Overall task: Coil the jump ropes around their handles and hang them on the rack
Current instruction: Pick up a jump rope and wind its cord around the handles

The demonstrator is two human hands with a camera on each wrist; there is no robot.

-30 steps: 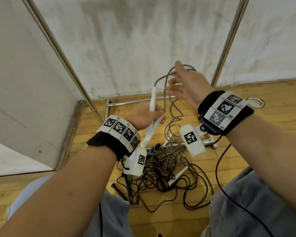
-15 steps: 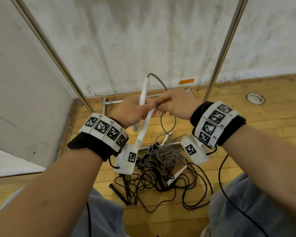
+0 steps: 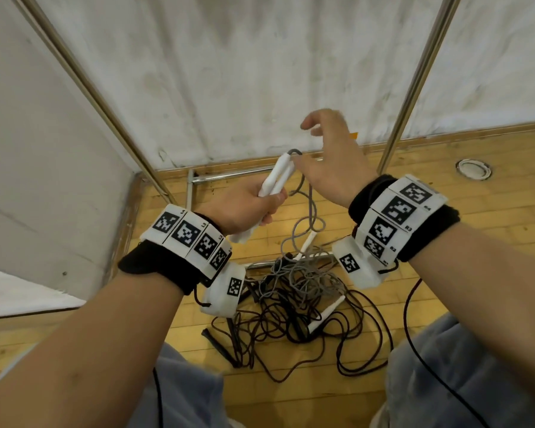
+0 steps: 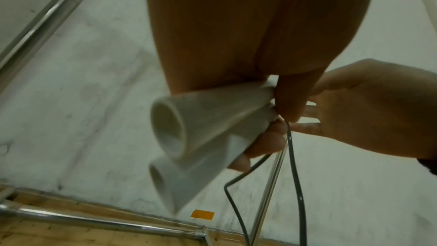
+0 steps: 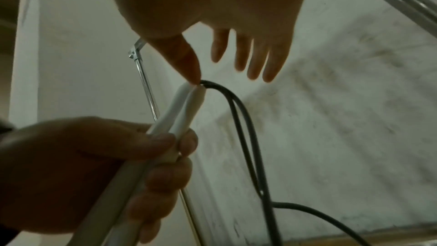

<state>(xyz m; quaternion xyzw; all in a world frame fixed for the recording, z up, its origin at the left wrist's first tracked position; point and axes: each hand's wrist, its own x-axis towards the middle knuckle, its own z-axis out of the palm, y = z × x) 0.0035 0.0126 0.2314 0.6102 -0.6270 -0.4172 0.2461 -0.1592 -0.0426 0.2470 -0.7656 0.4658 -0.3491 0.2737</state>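
My left hand [image 3: 244,208] grips two white jump-rope handles [image 3: 275,177] side by side, tips pointing up and away. A grey rope [image 3: 303,193] leaves the tips and hangs down to the pile on the floor. My right hand [image 3: 331,159] hovers just over the tips with fingers spread and straight. In the right wrist view its thumb tip touches the handles [image 5: 182,108] where the rope [image 5: 246,119] comes out. The left wrist view shows the handles' hollow butt ends [image 4: 170,128] and the right hand [image 4: 366,119] behind them.
A tangle of grey and dark ropes [image 3: 297,291] lies on the wooden floor between my knees, with loose white handles [image 3: 325,313] and black handles [image 3: 220,347]. Metal rack poles [image 3: 414,84] slant up at left and right; a base bar [image 3: 229,176] runs along the wall.
My right hand came down from holding the rope high, met the left hand at the handles, then let go and rose open. Both handles now lie together in the left hand.
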